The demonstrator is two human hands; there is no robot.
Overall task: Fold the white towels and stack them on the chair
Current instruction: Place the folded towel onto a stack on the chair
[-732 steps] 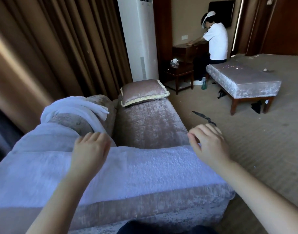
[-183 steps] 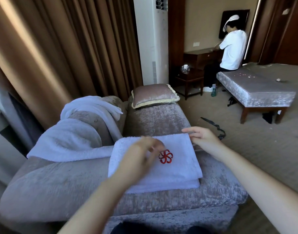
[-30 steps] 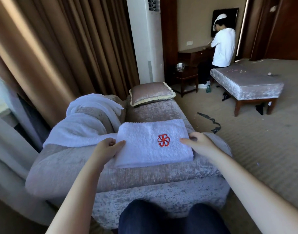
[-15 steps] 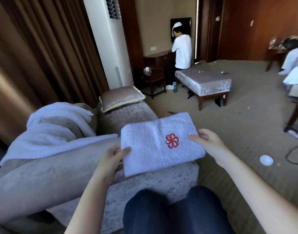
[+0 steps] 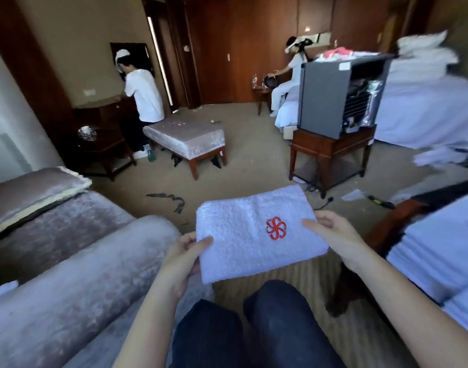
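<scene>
Towel, folded, white w/ red logo up, is held in air above the knees, between sofa arm and towel stack on the chair at right. Left hand pinches its left edge, thumb on top, fingers under. Right hand grips the right edge, fingers curled around it.

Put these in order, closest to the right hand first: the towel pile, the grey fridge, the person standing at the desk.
1. towel pile: just right of the right hand.
2. grey fridge: ahead, on the wooden table, mid-room.
3. person at the desk: far left, across the room.
</scene>
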